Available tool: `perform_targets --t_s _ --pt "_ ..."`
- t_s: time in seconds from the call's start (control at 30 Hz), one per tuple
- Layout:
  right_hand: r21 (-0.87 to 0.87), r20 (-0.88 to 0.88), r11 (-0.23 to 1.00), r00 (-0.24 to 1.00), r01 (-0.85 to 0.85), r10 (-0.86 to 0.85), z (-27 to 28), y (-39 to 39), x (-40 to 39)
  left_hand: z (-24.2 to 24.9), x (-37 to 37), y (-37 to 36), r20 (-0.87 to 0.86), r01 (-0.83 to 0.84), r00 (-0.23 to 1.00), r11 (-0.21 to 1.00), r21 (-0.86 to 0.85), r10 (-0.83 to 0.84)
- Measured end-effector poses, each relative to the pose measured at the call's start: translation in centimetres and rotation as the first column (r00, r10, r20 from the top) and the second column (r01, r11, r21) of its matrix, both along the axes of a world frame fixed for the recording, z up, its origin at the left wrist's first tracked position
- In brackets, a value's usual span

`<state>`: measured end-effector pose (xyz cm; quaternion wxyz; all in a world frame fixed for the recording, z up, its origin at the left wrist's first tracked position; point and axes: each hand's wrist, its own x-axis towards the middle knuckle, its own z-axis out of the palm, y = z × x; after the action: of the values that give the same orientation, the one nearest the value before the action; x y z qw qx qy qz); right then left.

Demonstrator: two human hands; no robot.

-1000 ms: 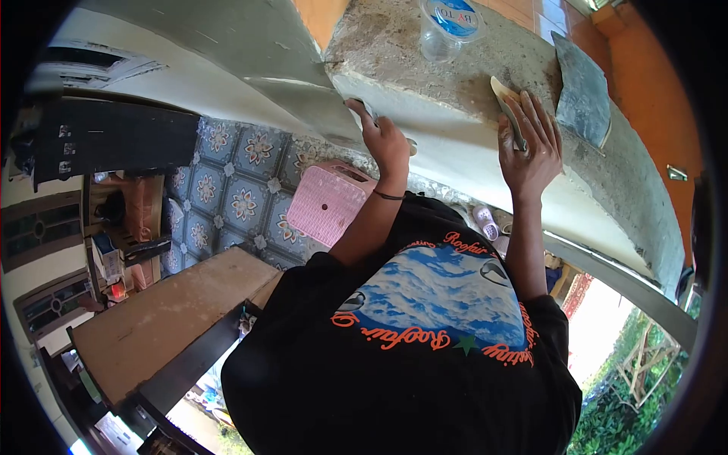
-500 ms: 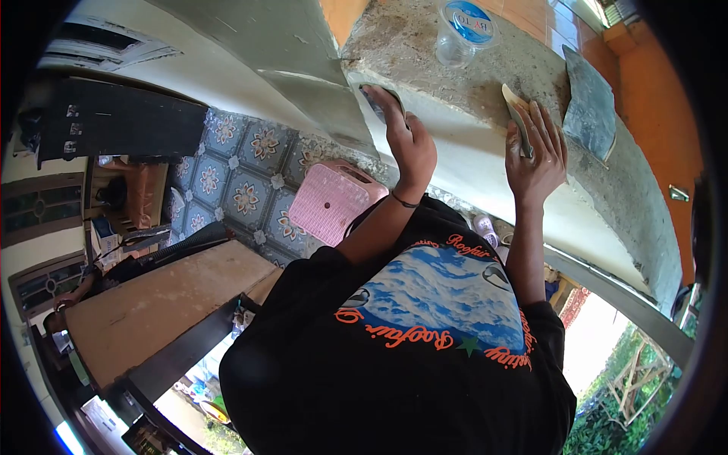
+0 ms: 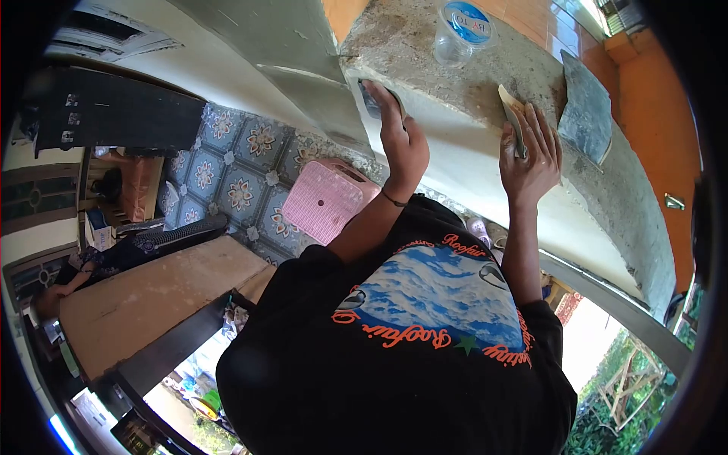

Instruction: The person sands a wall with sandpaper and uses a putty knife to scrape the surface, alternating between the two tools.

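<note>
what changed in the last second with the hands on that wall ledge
The left hand slid its putty knife up the white face from lower down to the ledge's top edge, near the corner. The right hand kept holding the wooden-handled trowel against the ledge. The plastic cup and the flat steel trowel blade stayed put.

Cup (image 3: 461,30) on ledge (image 3: 425,45), trowel (image 3: 585,106) alongside
</note>
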<state>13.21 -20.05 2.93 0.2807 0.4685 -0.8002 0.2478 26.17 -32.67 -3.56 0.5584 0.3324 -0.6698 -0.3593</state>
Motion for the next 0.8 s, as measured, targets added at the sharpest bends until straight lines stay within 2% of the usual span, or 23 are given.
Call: perform_targets --t_s 0.07,0.1,0.2,0.27,0.37,0.43,0.47,0.5,0.57,0.6,0.63,0.8 --pt "-0.002 -0.006 1.0 1.0 -0.005 0.005 0.1 -0.2 -0.2 -0.3 0.4 -0.4 0.036 0.018 0.999 1.0 -0.01 -0.017" --pt "0.01 -0.002 1.0 1.0 -0.008 0.008 0.0 0.0 -0.1 -0.7 0.3 -1.8 0.04 -0.054 0.998 0.998 -0.008 0.055" --pt "-0.004 0.005 1.0 1.0 -0.011 0.011 0.3 0.2 0.2 0.0 0.0 -1.9 0.013 -0.074 0.997 0.997 0.006 0.074" --pt "-0.006 0.007 1.0 1.0 -0.002 0.002 0.1 0.2 0.1 -0.3 0.2 0.8 0.046 0.046 0.998 0.999 0.004 -0.047" --pt "0.005 0.004 1.0 1.0 0.005 -0.005 0.1 0.0 -0.1 -0.7 0.2 -0.4 0.096 0.041 0.995 0.998 -0.053 -0.036" --pt "0.031 0.006 1.0 1.0 0.002 -0.002 0.1 0.6 0.1 0.5 0.3 -2.1 0.075 -0.1 0.992 0.994 -0.043 0.103" --pt "0.039 0.004 0.999 1.0 0.005 -0.005 0.3 0.9 0.2 -0.1 0.1 -0.6 0.078 -0.106 0.991 0.994 -0.038 0.109" --pt "0.033 -0.004 0.999 1.0 -0.007 0.007 0.7 0.5 0.2 -0.9 -0.4 2.2 0.093 0.04 0.995 0.999 -0.011 -0.039" --pt "0.02 -0.033 0.997 0.997 -0.07 0.071 0.5 0.2 0.4 0.0 0.5 1.1 0.107 0.053 0.993 0.992 -0.113 -0.041" --pt "0.039 -0.054 0.997 0.996 -0.067 0.069 0.4 0.0 0.3 0.2 0.6 0.7 0.101 0.061 0.993 0.996 -0.065 -0.054" --pt "0.018 -0.076 0.994 0.991 -0.106 0.107 0.6 -0.1 0.3 0.8 1.2 0.1 0.099 0.049 0.994 0.994 -0.102 -0.039" --pt "0.048 -0.115 0.996 0.99 -0.081 0.086 0.1 0.2 0.0 2.0 1.5 -0.2 0.067 -0.016 0.998 0.997 -0.081 0.021"
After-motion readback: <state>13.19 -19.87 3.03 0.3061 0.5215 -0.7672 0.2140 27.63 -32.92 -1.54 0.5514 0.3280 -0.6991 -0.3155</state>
